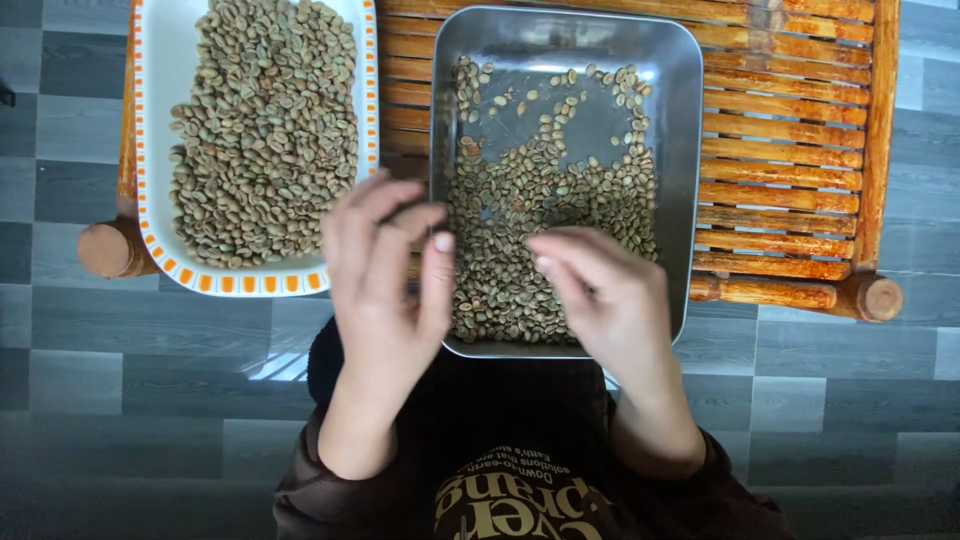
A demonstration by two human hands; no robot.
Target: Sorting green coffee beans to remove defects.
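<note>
1. Head view looks straight down on a person sorting pale green coffee beans (540, 210) in a steel tray (690, 120) set on a slatted wooden table (790, 150)
2. Left hand (385, 275) hovers over the tray's near left edge, its fingers loosely curled toward the thumb; whether a bean sits between them cannot be told from this angle
3. Right hand (610, 295) reaches in over the near right part of the tray, fingertips drawn together low over the heap, apparently picking at single beans, though no bean is clearly seen in the pinch
4. Beans in the steel tray lie thick along the near half and thin out to scattered strays toward the far wall, where bare metal shows
5. White tray with an orange-checked rim (150, 150) sits just beside the steel one on the left, heaped nearly full of the same beans
6. Sorting appears to be midway: the next pick calls for a fine fingertip pinch on one bean without dragging its neighbours along
7. Grey plank floor (120, 400) and the person's dark sweatshirt (500, 440) fill the lower frame
</note>
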